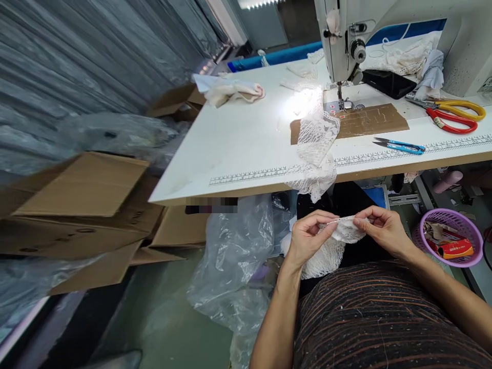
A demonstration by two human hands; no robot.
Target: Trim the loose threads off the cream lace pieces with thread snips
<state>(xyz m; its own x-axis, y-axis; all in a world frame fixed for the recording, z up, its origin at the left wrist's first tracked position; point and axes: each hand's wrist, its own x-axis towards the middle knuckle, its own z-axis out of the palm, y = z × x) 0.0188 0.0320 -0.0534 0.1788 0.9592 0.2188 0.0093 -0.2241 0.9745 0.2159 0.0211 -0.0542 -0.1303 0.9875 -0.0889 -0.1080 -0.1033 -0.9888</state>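
Observation:
My left hand (309,237) and my right hand (380,228) both pinch a small piece of white lace (346,228) in front of my lap, below the table's front edge. More white lace (326,259) hangs under the hands. A long strip of lace (317,136) trails from under the sewing machine's needle (340,95) across the white table (238,138) and over its front edge.
A white sewing machine (346,41) stands at the back. Yellow-and-red scissors (451,115), blue thread snips (402,146), a brown card template (369,120) and a black phone (388,82) lie on the table. Cardboard boxes (77,205) and plastic bags (234,256) sit left; a purple basket (453,236) right.

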